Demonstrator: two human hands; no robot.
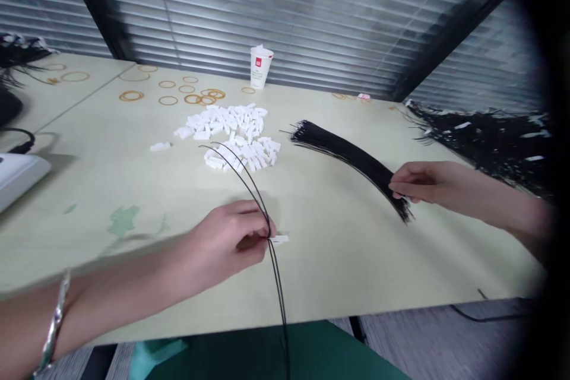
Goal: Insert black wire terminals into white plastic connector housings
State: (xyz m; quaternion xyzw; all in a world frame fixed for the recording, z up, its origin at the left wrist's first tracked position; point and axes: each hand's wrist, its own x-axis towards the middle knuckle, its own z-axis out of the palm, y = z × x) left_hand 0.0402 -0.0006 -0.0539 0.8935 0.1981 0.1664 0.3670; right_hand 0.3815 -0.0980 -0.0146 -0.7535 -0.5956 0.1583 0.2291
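While the left hand (231,230) pinches thin black strands (280,292) beside a small white strip (280,239), the right hand (418,181), nearly closed, touches a black strand bundle (347,153) on the pale counter (333,261), grip unclear.

PLACE: office-like rm | blinds (249,12), lt tabletop (338,243), gry flr (409,338) | piled wht pcs (231,120), blk strand bundle (351,153)

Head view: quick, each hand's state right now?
Left hand: closed on thin black strands, small white piece at fingertips.
Right hand: closed at the near end of a thick black bundle; exact grip unclear.
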